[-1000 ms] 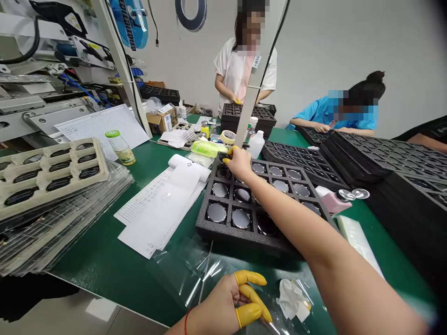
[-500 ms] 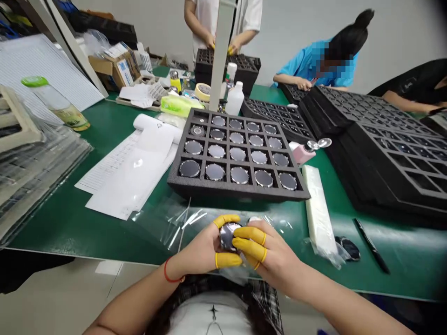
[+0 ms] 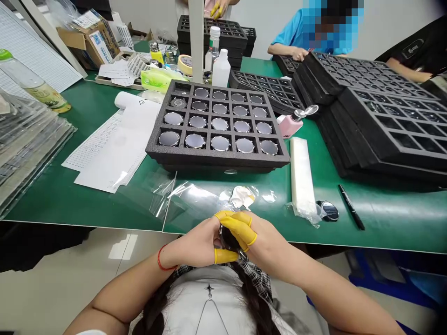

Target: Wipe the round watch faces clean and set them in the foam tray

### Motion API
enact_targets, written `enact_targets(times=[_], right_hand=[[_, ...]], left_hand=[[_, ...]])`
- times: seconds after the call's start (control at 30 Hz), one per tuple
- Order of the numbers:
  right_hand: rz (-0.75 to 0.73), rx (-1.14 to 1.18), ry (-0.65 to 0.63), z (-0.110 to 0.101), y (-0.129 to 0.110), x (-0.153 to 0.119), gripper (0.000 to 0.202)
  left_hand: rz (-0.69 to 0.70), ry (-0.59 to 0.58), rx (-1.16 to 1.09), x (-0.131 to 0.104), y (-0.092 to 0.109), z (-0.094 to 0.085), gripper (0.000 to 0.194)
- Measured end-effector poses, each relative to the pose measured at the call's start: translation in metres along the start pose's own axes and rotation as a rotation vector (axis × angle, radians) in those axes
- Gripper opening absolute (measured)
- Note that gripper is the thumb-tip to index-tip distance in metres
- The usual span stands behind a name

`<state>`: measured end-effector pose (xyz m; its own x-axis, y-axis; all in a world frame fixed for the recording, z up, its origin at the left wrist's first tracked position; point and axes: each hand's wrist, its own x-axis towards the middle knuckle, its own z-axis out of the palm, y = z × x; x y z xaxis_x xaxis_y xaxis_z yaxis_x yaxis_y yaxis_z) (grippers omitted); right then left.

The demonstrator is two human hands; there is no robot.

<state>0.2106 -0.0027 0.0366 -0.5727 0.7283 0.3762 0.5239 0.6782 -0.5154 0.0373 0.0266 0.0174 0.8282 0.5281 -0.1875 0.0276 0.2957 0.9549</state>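
Both hands meet at the table's near edge, wearing yellow finger cots. My left hand (image 3: 206, 239) grips the rim of a round dark watch face (image 3: 228, 237) between thumb and fingers. Across the same watch face lie the bent fingers of my right hand (image 3: 253, 237), hiding part of it. Just beyond the hands, a crumpled white tissue (image 3: 242, 197) rests on clear plastic film (image 3: 195, 200). Farther back stands a black foam tray (image 3: 216, 156) with round watch faces in most of its compartments.
Papers (image 3: 108, 149) and stacked plastic trays (image 3: 28, 139) lie left. At right are a white block (image 3: 302, 172), a pink bottle (image 3: 290, 125), a black pen (image 3: 351, 207), a loose round piece (image 3: 329, 211) and stacked foam trays (image 3: 391, 153). Other people work behind.
The view has shifted, so the table appears higher. My right fingers have closed farther over the watch face, which is now tilted and more hidden. The tissue behind the hands is now uncovered.
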Motion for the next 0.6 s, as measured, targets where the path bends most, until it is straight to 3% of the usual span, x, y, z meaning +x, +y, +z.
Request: enact_targets(times=[0.2,0.3,0.43,0.5,0.6], right_hand=[[-0.019,0.067,0.004,-0.001,-0.019,-0.019,0.031],[0.099,0.146,0.067,-0.004,-0.019,-0.036,0.036],[0.507,-0.092,0.214,0.009,0.013,-0.057,0.029],[0.586,-0.211,0.208,0.020,0.033,-0.060,0.023],[0.632,-0.305,0.241,0.032,0.055,-0.047,0.022]], left_hand=[[-0.038,-0.097,0.045,-0.010,-0.005,0.015,0.027],[-0.066,-0.062,0.114,-0.026,0.000,0.013,0.041],[-0.126,-0.047,0.074,-0.055,0.006,0.003,0.060],[-0.118,-0.042,-0.004,-0.064,0.007,0.001,0.060],[-0.155,0.062,-0.026,-0.064,0.002,0.003,0.061]])
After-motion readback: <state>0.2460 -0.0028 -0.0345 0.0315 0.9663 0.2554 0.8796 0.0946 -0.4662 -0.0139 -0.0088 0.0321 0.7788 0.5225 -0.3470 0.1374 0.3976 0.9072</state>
